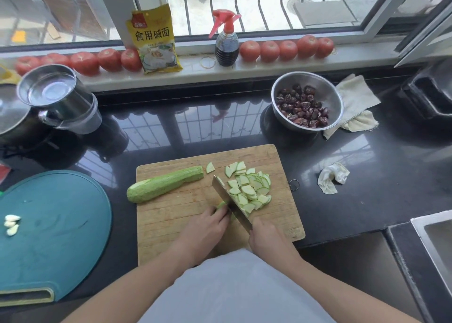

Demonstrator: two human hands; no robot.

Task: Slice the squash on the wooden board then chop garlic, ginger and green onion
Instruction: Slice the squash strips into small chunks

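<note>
A short green stub of squash (223, 204) lies on the wooden board (171, 215), pinned under the curled fingertips of the left hand (206, 227), which holds it against the flat of a cleaver (228, 200). The right hand (263, 237) is wrapped round the cleaver's handle, with the blade angled away from the person and its edge down on the board beside the stub. Just right of the blade sits a heap of cut squash slices (252, 188), pale wedges with green rims, and one loose slice (210, 167) lies apart near the board's far edge. A long uncut squash half (165, 184) rests on the board's left part, its rounded end jutting over the left edge.

The board lies on a glossy black bench (367, 171). To its left is a round teal cutting board (53, 229) carrying three peeled garlic cloves (11, 224) near its left side. Behind the wooden board to the right stands a steel bowl (325, 87) holding dark red dates (302, 110), with a cream cloth (357, 102) beside it and a crumpled white wad (331, 177) nearer the person. A steel cup (56, 95) stands at far left. Along the windowsill run rows of tomatoes (286, 48), a yellow packet (155, 39) and a dark spray bottle (226, 41) with a red trigger top.
</note>
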